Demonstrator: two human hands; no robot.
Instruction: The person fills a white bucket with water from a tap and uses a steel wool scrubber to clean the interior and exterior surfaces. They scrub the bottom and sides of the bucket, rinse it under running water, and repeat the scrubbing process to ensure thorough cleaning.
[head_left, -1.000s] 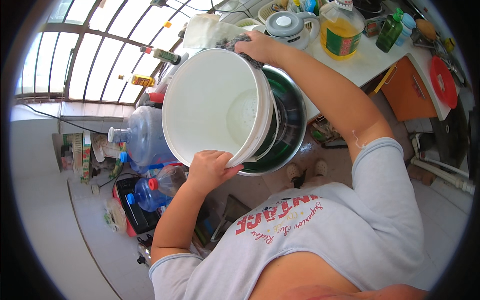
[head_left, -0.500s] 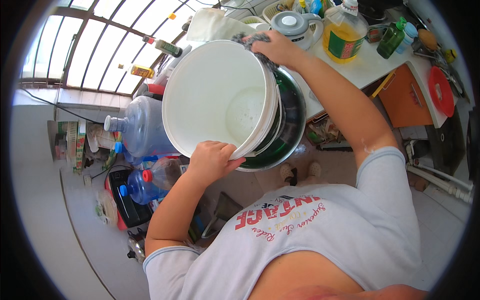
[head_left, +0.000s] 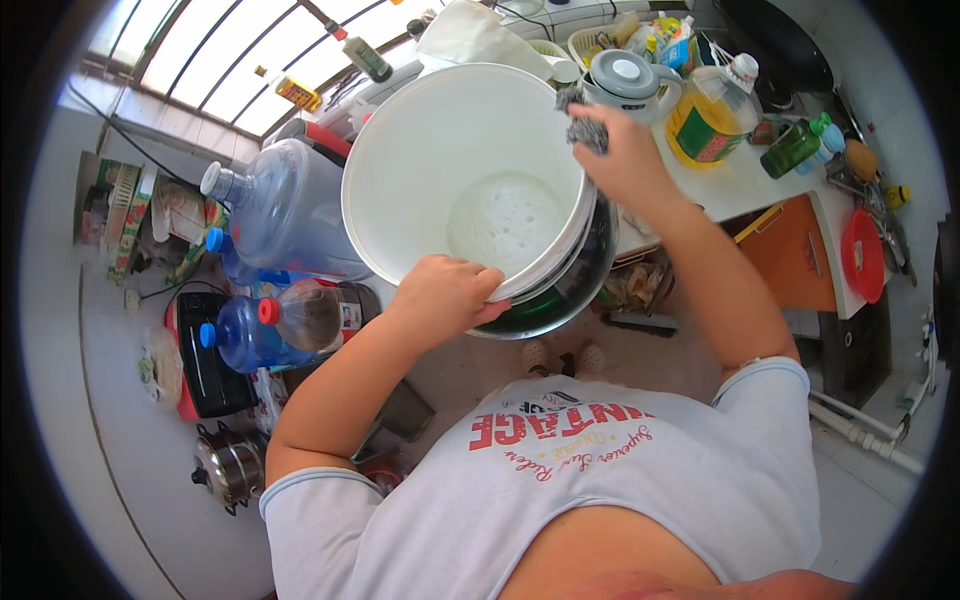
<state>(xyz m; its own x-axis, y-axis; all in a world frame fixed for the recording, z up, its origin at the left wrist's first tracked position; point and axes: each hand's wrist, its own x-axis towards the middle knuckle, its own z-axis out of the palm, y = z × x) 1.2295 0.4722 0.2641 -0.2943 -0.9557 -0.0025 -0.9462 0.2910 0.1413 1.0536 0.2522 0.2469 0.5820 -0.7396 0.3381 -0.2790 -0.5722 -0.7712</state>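
Observation:
A large white bucket point(head_left: 430, 170) stands tilted in front of me, with foamy, cloudy water point(head_left: 505, 215) pooled at its bottom. My left hand point(head_left: 445, 293) is closed over the near rim, fingers outside or on top, thumb along the edge. At the bucket's far right rim, my right hand point(head_left: 625, 160) grips a crumpled grey cloth point(head_left: 588, 132) and presses it against the edge. Below the bucket sits a wide round basin point(head_left: 540, 318) with a shiny rim and a dark green inside. The bucket hides most of the basin.
To the left are a big clear water jug point(head_left: 290, 210), a blue bottle point(head_left: 255, 335) and a steel pot point(head_left: 230, 465). The counter on the right holds a kettle point(head_left: 625, 78), an oil jug point(head_left: 710, 115) and a green bottle point(head_left: 795, 147). A red lid point(head_left: 862, 255) lies beyond.
My right hand and the cloth have slid along the bucket's rim toward the right side. More of the water inside shows. The whole view has shifted a little; my left hand keeps its hold.

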